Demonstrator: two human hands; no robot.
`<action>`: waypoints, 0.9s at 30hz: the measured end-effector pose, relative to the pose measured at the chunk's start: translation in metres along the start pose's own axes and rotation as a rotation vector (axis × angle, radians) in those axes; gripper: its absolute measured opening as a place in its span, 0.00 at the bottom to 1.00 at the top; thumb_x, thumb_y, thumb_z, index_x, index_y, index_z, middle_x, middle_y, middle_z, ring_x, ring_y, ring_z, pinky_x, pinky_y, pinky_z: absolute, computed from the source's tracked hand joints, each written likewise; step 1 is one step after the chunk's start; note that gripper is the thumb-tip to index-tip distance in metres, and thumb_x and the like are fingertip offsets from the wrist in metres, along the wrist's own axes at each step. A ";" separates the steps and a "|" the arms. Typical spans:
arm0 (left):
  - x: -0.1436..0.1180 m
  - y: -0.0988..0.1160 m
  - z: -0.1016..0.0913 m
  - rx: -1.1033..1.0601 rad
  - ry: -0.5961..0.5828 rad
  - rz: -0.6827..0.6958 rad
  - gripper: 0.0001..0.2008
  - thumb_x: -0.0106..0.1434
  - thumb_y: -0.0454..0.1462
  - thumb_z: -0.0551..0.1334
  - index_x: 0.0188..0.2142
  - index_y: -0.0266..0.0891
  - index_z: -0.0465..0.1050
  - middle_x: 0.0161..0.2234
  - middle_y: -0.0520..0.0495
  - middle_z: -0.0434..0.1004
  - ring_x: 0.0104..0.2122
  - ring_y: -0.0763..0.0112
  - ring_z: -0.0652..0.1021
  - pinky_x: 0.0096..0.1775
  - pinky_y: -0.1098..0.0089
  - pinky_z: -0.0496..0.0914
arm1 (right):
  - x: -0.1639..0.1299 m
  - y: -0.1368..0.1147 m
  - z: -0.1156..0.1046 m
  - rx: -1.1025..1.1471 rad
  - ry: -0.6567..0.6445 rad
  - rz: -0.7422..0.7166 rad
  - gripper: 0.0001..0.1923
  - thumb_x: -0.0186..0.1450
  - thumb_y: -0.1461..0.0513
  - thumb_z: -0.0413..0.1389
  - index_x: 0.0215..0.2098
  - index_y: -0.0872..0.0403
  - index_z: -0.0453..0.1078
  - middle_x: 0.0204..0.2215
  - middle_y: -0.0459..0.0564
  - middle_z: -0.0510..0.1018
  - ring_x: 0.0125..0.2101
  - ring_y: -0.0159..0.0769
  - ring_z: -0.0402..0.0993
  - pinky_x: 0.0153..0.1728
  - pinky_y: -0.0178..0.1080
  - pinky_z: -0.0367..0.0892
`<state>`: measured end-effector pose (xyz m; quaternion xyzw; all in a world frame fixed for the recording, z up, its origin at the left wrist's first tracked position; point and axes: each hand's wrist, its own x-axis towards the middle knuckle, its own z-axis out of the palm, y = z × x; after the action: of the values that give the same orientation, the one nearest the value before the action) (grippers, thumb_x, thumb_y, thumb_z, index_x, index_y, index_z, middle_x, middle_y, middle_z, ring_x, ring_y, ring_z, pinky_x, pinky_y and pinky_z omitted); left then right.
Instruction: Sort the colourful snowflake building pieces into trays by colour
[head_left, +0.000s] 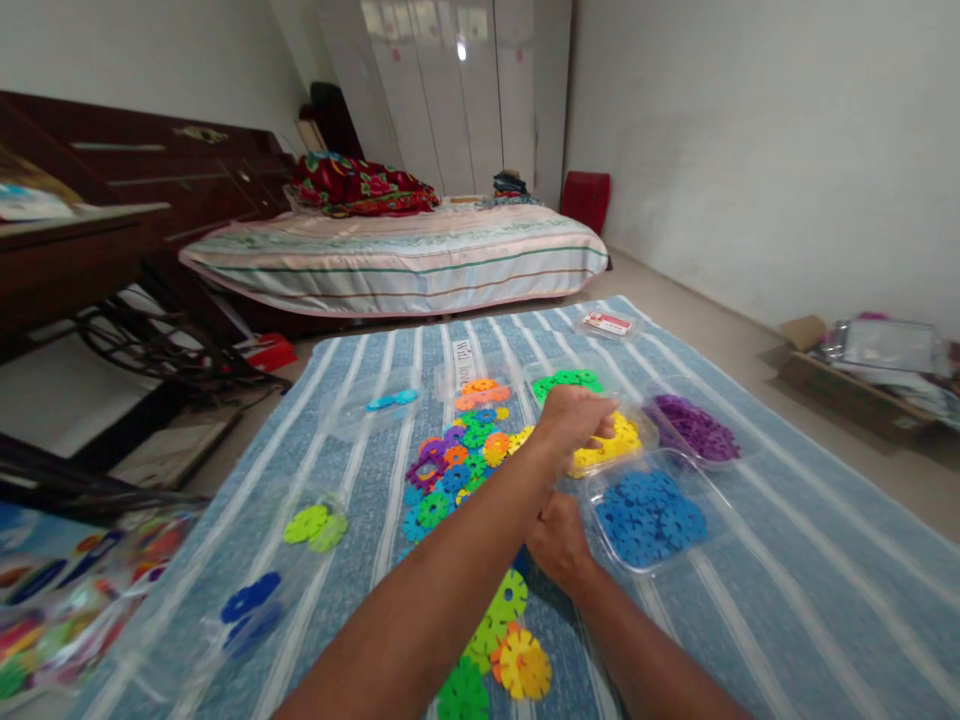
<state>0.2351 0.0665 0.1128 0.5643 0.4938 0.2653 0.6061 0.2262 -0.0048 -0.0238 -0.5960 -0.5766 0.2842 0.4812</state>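
My left hand (574, 415) reaches forward over a clear tray of yellow snowflake discs (611, 445), fingers curled down onto them; what they hold is hidden. My right hand (559, 540) rests lower on the blue striped mat (750, 600), its back toward me and its fingers hidden. It sits beside the clear tray of blue discs (649, 510). A loose pile of mixed-colour discs (457, 460) lies just left of my left forearm. Green, yellow and orange discs (510, 640) lie between my arms.
More clear trays hold purple discs (694, 425), green discs (566, 382), orange discs (476, 392), light-blue discs (391, 401), lime discs (315, 525) and dark-blue discs (251, 600). A bed (397, 255) stands behind the mat, dark furniture (90, 250) at left, a cardboard box (855, 385) at right.
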 end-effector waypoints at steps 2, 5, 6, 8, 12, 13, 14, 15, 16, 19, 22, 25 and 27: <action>-0.012 -0.015 -0.022 0.085 0.010 0.004 0.07 0.54 0.38 0.62 0.27 0.34 0.69 0.26 0.48 0.75 0.23 0.76 0.74 0.24 0.76 0.65 | 0.000 -0.003 -0.002 -0.011 -0.015 0.005 0.12 0.59 0.59 0.48 0.26 0.51 0.72 0.20 0.44 0.74 0.22 0.33 0.67 0.23 0.33 0.59; -0.035 -0.038 -0.057 0.301 0.053 0.083 0.05 0.53 0.36 0.60 0.25 0.35 0.70 0.22 0.51 0.72 0.22 0.76 0.71 0.24 0.76 0.63 | 0.000 -0.005 -0.004 -0.003 -0.036 0.030 0.12 0.60 0.58 0.48 0.28 0.52 0.73 0.19 0.43 0.73 0.20 0.30 0.65 0.23 0.32 0.57; -0.044 -0.046 -0.069 0.384 0.055 0.118 0.05 0.52 0.36 0.60 0.24 0.35 0.70 0.21 0.52 0.71 0.22 0.76 0.70 0.24 0.76 0.62 | -0.001 -0.005 -0.005 -0.001 -0.043 0.039 0.12 0.60 0.58 0.49 0.29 0.52 0.73 0.19 0.42 0.72 0.20 0.30 0.64 0.22 0.31 0.57; -0.064 -0.060 -0.088 0.519 0.053 0.152 0.06 0.51 0.37 0.59 0.23 0.36 0.71 0.19 0.53 0.69 0.22 0.76 0.68 0.24 0.76 0.60 | -0.002 -0.005 -0.006 -0.004 -0.052 0.045 0.12 0.60 0.56 0.49 0.29 0.53 0.72 0.17 0.41 0.70 0.19 0.29 0.63 0.22 0.31 0.56; -0.107 -0.085 -0.115 0.642 0.012 0.076 0.07 0.52 0.37 0.57 0.22 0.36 0.69 0.18 0.55 0.65 0.21 0.77 0.65 0.24 0.76 0.57 | -0.005 -0.003 -0.009 -0.017 -0.066 0.053 0.12 0.60 0.55 0.50 0.29 0.53 0.72 0.15 0.41 0.68 0.18 0.29 0.63 0.21 0.30 0.56; -0.118 -0.089 -0.119 0.670 -0.009 0.051 0.07 0.52 0.36 0.56 0.22 0.36 0.69 0.18 0.55 0.65 0.21 0.77 0.65 0.24 0.76 0.56 | -0.005 -0.003 -0.010 -0.022 -0.073 0.058 0.13 0.60 0.55 0.50 0.29 0.53 0.72 0.15 0.41 0.68 0.18 0.29 0.63 0.21 0.30 0.55; -0.128 -0.094 -0.123 0.701 -0.031 0.026 0.07 0.52 0.36 0.56 0.22 0.36 0.69 0.19 0.55 0.65 0.21 0.77 0.65 0.24 0.76 0.55 | -0.005 -0.002 -0.010 -0.028 -0.080 0.059 0.13 0.60 0.55 0.50 0.29 0.53 0.72 0.15 0.41 0.68 0.18 0.29 0.63 0.20 0.30 0.55; -0.137 -0.098 -0.124 0.735 -0.048 0.002 0.06 0.52 0.35 0.56 0.22 0.36 0.68 0.19 0.55 0.65 0.22 0.77 0.65 0.25 0.75 0.55 | -0.005 -0.001 -0.011 -0.032 -0.086 0.057 0.13 0.60 0.55 0.50 0.29 0.53 0.72 0.16 0.41 0.68 0.18 0.29 0.63 0.20 0.31 0.55; -0.145 -0.101 -0.125 0.770 -0.058 -0.019 0.06 0.52 0.35 0.56 0.22 0.37 0.68 0.20 0.55 0.65 0.22 0.77 0.66 0.25 0.75 0.55 | -0.005 -0.001 -0.011 -0.035 -0.090 0.053 0.13 0.60 0.55 0.50 0.29 0.53 0.72 0.16 0.41 0.68 0.18 0.29 0.63 0.20 0.31 0.56; -0.162 -0.109 -0.120 0.876 -0.060 -0.052 0.05 0.53 0.35 0.56 0.23 0.37 0.68 0.21 0.54 0.67 0.25 0.75 0.68 0.27 0.75 0.56 | -0.005 0.000 -0.012 -0.039 -0.094 0.038 0.13 0.60 0.54 0.50 0.30 0.53 0.71 0.17 0.41 0.69 0.19 0.30 0.65 0.22 0.31 0.57; -0.169 -0.116 -0.108 0.974 -0.043 -0.020 0.05 0.55 0.37 0.56 0.27 0.38 0.69 0.27 0.51 0.70 0.29 0.71 0.70 0.30 0.73 0.59 | -0.005 0.000 -0.012 -0.054 -0.087 0.026 0.12 0.60 0.55 0.50 0.29 0.53 0.71 0.16 0.41 0.68 0.19 0.30 0.65 0.23 0.32 0.58; -0.170 -0.122 -0.096 1.054 -0.014 0.012 0.08 0.56 0.39 0.57 0.34 0.39 0.70 0.34 0.48 0.72 0.36 0.67 0.71 0.36 0.70 0.61 | -0.005 -0.001 -0.012 -0.065 -0.084 0.024 0.12 0.60 0.55 0.50 0.29 0.53 0.71 0.16 0.41 0.68 0.18 0.30 0.64 0.23 0.32 0.57; -0.169 -0.124 -0.090 1.086 -0.011 0.001 0.10 0.56 0.40 0.58 0.38 0.40 0.70 0.37 0.46 0.72 0.39 0.65 0.71 0.39 0.68 0.62 | -0.005 -0.002 -0.013 -0.061 -0.089 0.023 0.12 0.60 0.55 0.50 0.29 0.53 0.71 0.16 0.41 0.69 0.19 0.30 0.65 0.23 0.32 0.58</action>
<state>0.0623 -0.0713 0.0566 0.7981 0.5562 -0.0307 0.2298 0.2358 -0.0131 -0.0188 -0.6038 -0.5988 0.2983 0.4334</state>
